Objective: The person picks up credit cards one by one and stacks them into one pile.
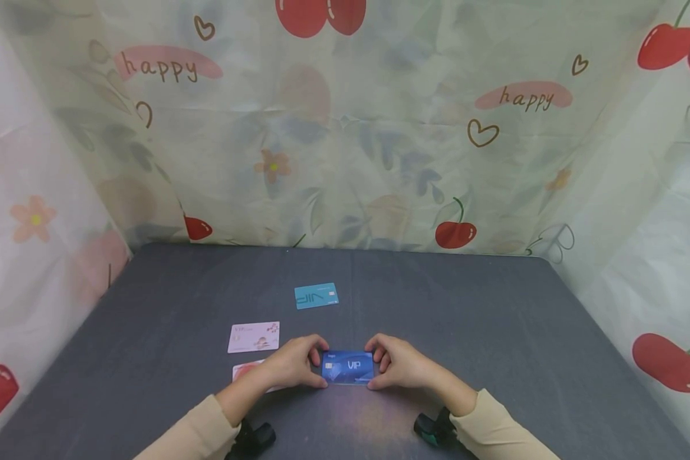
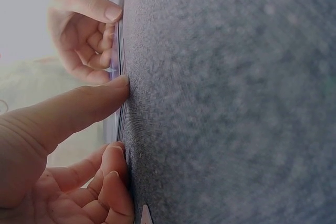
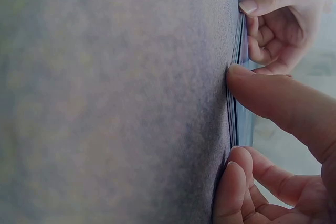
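Note:
A blue VIP card [image 1: 347, 368] lies flat near the front middle of the table, on top of a thin stack. Several card edges [image 3: 234, 114] show layered under it in the right wrist view. My left hand [image 1: 293, 363] grips the stack's left end, thumb at the near corner and curled fingers at the far one. Mirroring it, my right hand [image 1: 401, 364] pinches the right end. In the left wrist view the left thumb [image 2: 89, 106] presses against the stack's edge, close to the cloth. A pink-and-red card [image 1: 244, 368] is partly hidden behind the left hand.
A pale pink VIP card [image 1: 254, 337] lies left of the hands. Farther back is a teal VIP card [image 1: 316, 296], its lettering upside down. Dark grey cloth covers the table [image 1: 466, 319]. A printed curtain [image 1: 345, 128] encloses the back and sides.

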A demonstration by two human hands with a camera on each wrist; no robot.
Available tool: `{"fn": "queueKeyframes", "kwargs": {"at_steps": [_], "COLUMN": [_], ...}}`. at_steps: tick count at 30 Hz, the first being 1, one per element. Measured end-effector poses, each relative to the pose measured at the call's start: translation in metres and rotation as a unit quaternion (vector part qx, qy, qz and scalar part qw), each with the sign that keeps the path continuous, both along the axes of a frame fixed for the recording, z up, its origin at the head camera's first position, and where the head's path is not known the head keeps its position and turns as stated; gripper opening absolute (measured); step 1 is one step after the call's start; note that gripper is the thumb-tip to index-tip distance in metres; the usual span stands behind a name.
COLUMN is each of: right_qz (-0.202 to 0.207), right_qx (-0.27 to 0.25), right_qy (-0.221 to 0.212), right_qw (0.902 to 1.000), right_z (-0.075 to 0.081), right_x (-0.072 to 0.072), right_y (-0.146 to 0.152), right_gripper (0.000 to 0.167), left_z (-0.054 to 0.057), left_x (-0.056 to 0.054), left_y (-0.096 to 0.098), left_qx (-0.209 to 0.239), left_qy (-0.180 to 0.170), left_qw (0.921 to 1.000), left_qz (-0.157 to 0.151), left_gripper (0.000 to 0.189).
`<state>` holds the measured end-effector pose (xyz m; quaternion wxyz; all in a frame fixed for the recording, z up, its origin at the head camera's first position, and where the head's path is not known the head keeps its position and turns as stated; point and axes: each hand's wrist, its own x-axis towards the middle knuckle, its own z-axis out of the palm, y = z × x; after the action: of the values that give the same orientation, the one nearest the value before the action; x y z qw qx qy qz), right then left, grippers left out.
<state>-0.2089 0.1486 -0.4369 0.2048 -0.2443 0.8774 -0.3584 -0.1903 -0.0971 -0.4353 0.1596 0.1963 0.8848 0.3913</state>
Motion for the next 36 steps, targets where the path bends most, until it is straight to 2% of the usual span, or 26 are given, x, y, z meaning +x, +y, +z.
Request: {"fn": "queueKeyframes", "kwargs": {"at_steps": [36], "right_qz": [-0.008], "right_qx": [-0.002], "right_qy": [-0.001], "right_qw": [1.0], "right_z": [0.0008], "right_x": [0.0013], "right_y": [-0.0005], "right_gripper": [0.052], "left_z": [-0.0017], "left_x": [-0.0017], "left_y": [-0.001], "left_qx": [0.007], "left_qy": [-0.006], "left_qw": [1.0], "left_qz": [-0.002], "left_gripper": [0.056]}}
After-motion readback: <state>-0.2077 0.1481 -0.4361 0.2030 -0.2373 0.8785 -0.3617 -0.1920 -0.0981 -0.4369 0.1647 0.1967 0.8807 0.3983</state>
